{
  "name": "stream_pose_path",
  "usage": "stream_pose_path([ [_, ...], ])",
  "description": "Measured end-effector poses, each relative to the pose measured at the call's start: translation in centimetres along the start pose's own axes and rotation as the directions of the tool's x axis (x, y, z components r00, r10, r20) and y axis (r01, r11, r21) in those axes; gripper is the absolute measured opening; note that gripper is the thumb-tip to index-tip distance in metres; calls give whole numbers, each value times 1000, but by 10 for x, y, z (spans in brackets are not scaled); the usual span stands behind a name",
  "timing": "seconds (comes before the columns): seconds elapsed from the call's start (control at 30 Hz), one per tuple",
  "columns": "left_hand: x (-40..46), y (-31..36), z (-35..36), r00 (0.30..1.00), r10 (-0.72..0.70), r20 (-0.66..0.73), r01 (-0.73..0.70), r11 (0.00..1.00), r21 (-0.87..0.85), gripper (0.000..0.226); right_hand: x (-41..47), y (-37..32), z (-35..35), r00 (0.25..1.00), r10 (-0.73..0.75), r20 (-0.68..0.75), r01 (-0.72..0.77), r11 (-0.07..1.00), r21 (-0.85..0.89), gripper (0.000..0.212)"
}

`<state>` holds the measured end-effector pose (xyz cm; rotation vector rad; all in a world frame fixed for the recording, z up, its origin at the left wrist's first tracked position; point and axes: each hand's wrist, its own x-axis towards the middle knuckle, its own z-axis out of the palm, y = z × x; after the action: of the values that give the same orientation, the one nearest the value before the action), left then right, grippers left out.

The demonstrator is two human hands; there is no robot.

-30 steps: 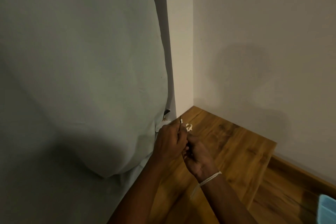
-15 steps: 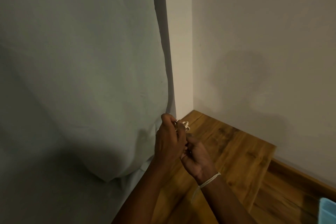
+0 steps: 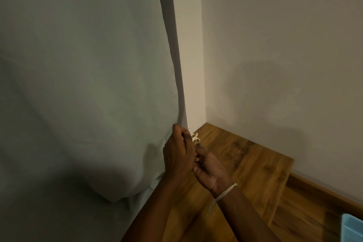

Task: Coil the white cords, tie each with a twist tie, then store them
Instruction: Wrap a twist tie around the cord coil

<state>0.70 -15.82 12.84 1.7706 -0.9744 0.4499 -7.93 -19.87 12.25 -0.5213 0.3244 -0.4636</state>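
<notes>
Hands: left hand (image 3: 177, 155) and right hand (image 3: 211, 169) pressed together above the brown wooden floor (image 3: 255, 165).
Cord: small white coiled cord (image 3: 195, 138) pinched at their fingertips.
Tie: thin dark wire tip (image 3: 187, 129) at left fingers.
Curtain: pale grey fabric curtain (image 3: 78, 84) just beside.

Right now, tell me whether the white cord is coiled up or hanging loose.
Coiled, at least partly: small white loops of the cord bunch above both hands, left hand and right hand closed around it. The rest is hidden.
</notes>
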Motion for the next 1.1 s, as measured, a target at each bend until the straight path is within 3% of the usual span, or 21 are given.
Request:
stream_pose_path([
  [0.1, 4, -4, -1, 1000, -17, 0, 17, 997, 76, 12, -5, -8, -1, 996, -31, -82, 15, 982, -189, 15],
  [0.17, 7, -9, -1, 999, -32, 9, 30, 994, 100, 12, -10, -12, -4, 967, -204, -151, 139, 923, -359, 11],
  [0.27, 8, -11, 2, 999, 2, 36, -5, 997, 83, 15, -19, -19, -1, 825, -555, -111, 409, 721, -560, 5],
  [0.33, 7, -6, 4, 997, 44, 57, -46, 998, 46, 11, -21, -25, 4, 753, -657, -24, 519, 616, -593, 5],
  [0.5, 7, 5, 6, 998, 62, 23, -60, 995, -84, 5, -12, -41, 5, 695, -715, 76, 562, 473, -679, 22],
  [0.63, 9, 8, 5, 998, 54, 23, -51, 989, -141, 16, -8, -46, 2, 661, -740, 126, 555, 369, -745, 19],
  [0.8, 8, 9, 4, 999, 23, 22, -19, 982, -188, 11, -7, -46, 0, 726, -671, 150, 503, 370, -781, 15],
  [0.9, 5, 10, 1, 1000, 6, 20, -2, 983, -186, 12, -11, -46, 2, 752, -638, 166, 526, 429, -734, 17],
  [1.1, 1, 14, -2, 1000, -1, 12, 3, 980, -201, 14, -14, -47, 3, 763, -626, 161, 540, 480, -691, 20],
])
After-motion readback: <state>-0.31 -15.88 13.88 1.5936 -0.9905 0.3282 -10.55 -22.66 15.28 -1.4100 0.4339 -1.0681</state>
